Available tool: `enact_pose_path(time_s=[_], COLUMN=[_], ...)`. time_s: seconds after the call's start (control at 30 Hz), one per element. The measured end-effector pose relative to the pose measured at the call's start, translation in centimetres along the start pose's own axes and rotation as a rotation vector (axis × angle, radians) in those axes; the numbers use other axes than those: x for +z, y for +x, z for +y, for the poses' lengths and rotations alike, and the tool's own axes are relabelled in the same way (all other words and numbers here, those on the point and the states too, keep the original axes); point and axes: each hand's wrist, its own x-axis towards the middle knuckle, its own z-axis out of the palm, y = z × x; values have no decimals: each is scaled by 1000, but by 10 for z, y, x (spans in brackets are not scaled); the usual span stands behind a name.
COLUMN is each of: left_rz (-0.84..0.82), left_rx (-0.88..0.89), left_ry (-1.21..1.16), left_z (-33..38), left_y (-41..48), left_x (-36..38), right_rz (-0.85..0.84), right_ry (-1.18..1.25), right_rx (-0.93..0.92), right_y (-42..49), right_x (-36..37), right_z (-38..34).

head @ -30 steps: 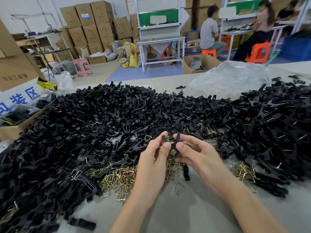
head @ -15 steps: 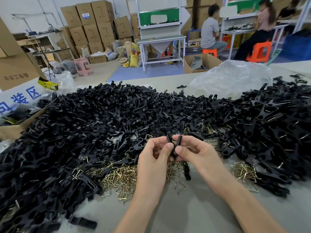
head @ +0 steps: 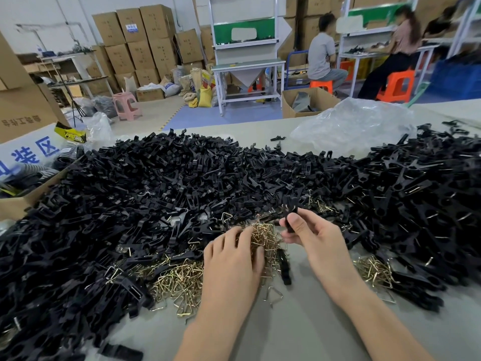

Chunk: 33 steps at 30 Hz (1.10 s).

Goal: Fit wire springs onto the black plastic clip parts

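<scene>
2 hands work apart: the right hand point(head: 312, 239) pinches 1 black clip point(head: 289, 208) upright, while the left hand point(head: 231, 259) digs into the wire springs point(head: 265, 237) just beside it, its grip unclear. Since the springs tangle, teasing 1 free alone looks wisest.

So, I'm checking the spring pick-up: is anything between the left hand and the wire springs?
Nothing visible does: the left hand touches the springs directly; the right hand holds a black clip beside it.

2 slim bare forearms, bare left hand point(head: 231, 259) and right hand point(head: 316, 239), nails short and plain
</scene>
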Motion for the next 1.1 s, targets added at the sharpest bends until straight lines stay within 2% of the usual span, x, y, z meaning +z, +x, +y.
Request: enact_pose_path(time_s=[0.1,0.3,0.43,0.53,0.63,0.77,0.93,1.1], left_rz=[-32,78,59,199,302,192,193,159], left_rx=[-22,7,-65,-92,-87,-77,-152,-326], left_ry=[2,-39,-214,-431,-449,-417,-695,-1030], left_z=[-3,-3,-1,5,5,3,7,10], left_y=[5,4,4,4,3,2,3,7], left_x=[0,-1,-2,-9,-13,-11,-18,-21], right_rz=[-15,-44,-66,-63,-51,-40,-89,-138], right_ry=[-4,-53,-107,-130,-174,-234,-273,-285], right_rx=[17,72,64,58,67,50,-50,-119], right_y=[0,1,-1,-3,-3,-2,-2,-6], right_x=[-1,-2,-3,-4,-4,-3,0,6], right_z=[1,3,1,-1,-2,0,0,2])
